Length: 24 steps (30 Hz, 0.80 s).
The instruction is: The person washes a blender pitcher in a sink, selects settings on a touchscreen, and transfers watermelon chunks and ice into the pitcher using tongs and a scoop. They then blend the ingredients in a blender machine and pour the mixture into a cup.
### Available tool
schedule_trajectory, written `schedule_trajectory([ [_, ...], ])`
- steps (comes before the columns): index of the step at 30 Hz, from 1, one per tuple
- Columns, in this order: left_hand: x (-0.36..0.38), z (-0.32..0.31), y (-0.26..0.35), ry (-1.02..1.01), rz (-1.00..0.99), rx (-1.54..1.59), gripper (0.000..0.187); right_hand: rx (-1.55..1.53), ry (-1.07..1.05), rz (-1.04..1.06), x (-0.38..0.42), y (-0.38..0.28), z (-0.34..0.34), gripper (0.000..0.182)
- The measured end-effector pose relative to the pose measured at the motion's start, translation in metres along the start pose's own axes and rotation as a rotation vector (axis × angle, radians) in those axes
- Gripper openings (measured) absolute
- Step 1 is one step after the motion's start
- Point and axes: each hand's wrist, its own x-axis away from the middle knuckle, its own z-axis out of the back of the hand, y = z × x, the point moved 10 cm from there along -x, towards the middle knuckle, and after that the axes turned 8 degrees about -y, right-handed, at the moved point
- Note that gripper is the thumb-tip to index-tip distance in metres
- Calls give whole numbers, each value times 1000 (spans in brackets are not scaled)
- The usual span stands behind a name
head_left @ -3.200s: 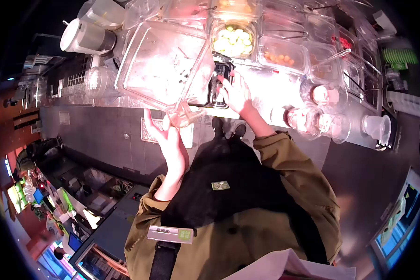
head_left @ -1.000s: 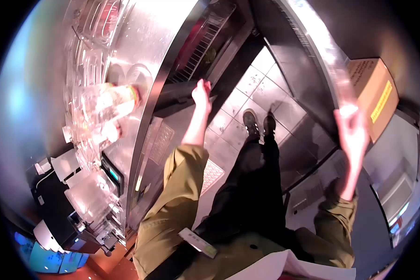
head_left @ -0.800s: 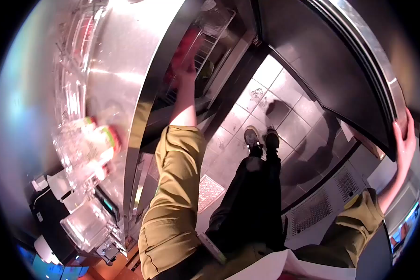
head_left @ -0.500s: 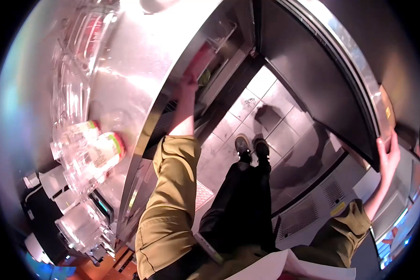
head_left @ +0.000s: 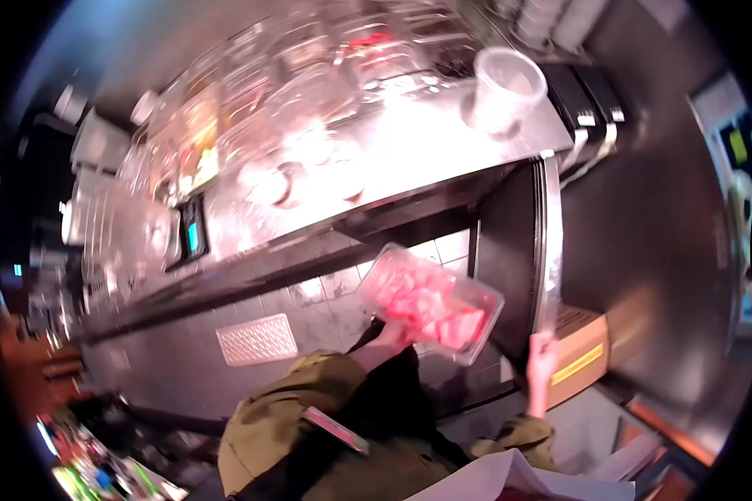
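My left hand (head_left: 394, 334) grips the near side of a clear plastic container (head_left: 487, 332) above the floor. Pink-red pieces (head_left: 426, 305) fill the container; their exact kind is hard to tell under the pink light. My right hand (head_left: 542, 351) is at the outer end of an open fridge door (head_left: 550, 250), fingers closed on its edge. The door swings out below the steel counter's right end, and the container is just left of it.
On the steel counter (head_left: 401, 159) stand a translucent tub (head_left: 507, 88), a scale with a lit display (head_left: 194, 236) and several food bins at the back. A cardboard box (head_left: 581, 355) sits beyond the door. A perforated white panel (head_left: 257, 340) lies low at the left.
My left hand has come out of the fridge with the container and moved toward my body. My right hand stays at the door, which now appears nearer the counter. My view has turned left.
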Motion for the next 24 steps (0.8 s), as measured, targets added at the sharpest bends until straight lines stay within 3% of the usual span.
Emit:
schedule_trajectory([
  [1,37,-10,-9,-190,56,127,11,-158,-73,7,15,-34,-15,41],
  [3,103,-21,5,-256,-50,259,13,-179,-275,-17,29,-61,-61,34],
  [5,169,7,29,274,-138,85,12,-259,-437,10,31,-84,-114,38],
  [6,199,7,49,339,-242,99,13,-333,-447,94,21,-80,-149,38],
  [7,229,10,66,408,-335,109,14,-573,-683,-176,26,-84,-183,39],
  [9,290,14,96,543,-569,141,15,-547,-1006,-244,46,-176,-173,33],
  [11,342,42,119,666,-774,146,17,221,-1312,248,47,-282,-127,32],
  [12,364,57,121,734,-822,280,17,517,-1194,565,32,-350,-103,30],
  [13,380,92,118,707,-836,253,19,466,-951,902,44,-456,-68,26],
  [15,415,114,127,812,-919,327,21,242,-528,1342,36,-611,-53,15],
  [16,432,109,137,879,-1008,402,21,354,-415,1409,39,-674,-75,15],
  [18,455,113,150,954,-1103,517,22,285,-286,1837,46,-769,-159,17],
  [20,474,125,156,962,-1106,546,24,641,-326,1858,18,-813,-279,18],
  [22,487,122,166,1025,-1173,628,24,1062,-425,1688,-28,-812,-377,17],
  [24,496,110,174,1104,-1222,723,23,1278,-565,1807,-68,-791,-442,16],
])
